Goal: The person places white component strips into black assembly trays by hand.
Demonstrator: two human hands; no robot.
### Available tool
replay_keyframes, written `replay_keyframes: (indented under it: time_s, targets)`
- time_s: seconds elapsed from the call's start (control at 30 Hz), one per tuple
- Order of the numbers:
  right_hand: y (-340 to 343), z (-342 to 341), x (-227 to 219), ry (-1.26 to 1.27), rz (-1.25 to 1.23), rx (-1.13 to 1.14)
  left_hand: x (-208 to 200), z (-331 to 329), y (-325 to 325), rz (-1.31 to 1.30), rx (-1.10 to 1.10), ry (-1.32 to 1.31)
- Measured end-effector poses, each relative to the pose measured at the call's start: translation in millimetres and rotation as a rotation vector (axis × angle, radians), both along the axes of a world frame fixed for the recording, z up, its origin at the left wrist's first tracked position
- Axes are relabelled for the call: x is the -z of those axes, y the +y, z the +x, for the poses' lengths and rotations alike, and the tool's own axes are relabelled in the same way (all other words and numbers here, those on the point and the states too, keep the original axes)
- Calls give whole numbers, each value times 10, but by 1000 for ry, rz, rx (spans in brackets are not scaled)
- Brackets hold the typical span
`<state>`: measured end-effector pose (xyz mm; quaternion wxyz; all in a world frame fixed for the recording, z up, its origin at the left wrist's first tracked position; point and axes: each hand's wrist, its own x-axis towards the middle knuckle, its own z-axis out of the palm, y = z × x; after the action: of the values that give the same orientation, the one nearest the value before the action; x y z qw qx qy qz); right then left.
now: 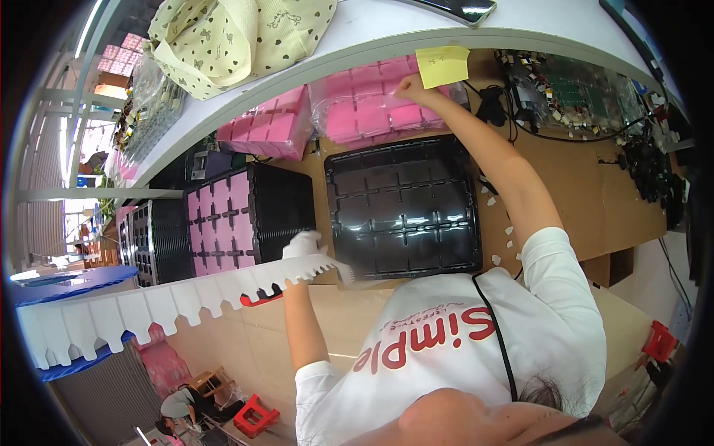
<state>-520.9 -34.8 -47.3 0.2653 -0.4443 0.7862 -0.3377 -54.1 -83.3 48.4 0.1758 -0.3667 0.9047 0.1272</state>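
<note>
My right hand [413, 88] reaches far forward under the shelf, fingers curled together over the pink trays [372, 104] in clear plastic. Whatever it pinches, if anything, is too small to make out. My left hand [301, 244], in a white glove, is by the near right corner of a tall stack of black trays [281, 204]. Across its wrist runs a long white strip with a scalloped edge [193, 301], its free end blurred. The fingers are smeared, so their grip does not show. Between my arms lies a black compartmented tray [405, 212] with a glossy surface.
A pink divided sheet [222, 223] faces the black stack. At left is a blue-flanged reel [82, 282]. A yellow note [442, 67] hangs from the white shelf [550, 37]. Cables and bagged circuit boards [587, 97] lie far right; small white scraps dot the brown surface.
</note>
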Motion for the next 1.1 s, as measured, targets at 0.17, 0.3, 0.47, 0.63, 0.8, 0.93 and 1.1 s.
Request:
replay_keyframes:
  time_s: [0.17, 0.3, 0.47, 0.63, 0.8, 0.93, 1.1]
  targets:
    - [293, 707, -301, 272, -746, 329, 369, -817, 47, 806, -399, 753]
    - [807, 1208, -443, 451, -758, 317, 702, -1217, 50, 1937, -886, 1363]
    - [1472, 1625, -471, 443, -666, 333, 868, -1374, -132, 1832, -1090, 1572]
    - [1710, 1501, 52, -762, -524, 795, 994, -1064, -193, 1212, -997, 1275]
    - [2006, 1594, 270, -827, -557, 712, 937, -712, -69, 1029, -922, 1093]
    - [2525, 1941, 470, -205, -140, 575, 734, -275, 211, 542, -764, 548]
    - [2945, 2637, 230, 185, 15, 477, 1092, 445, 572, 320, -595, 506]
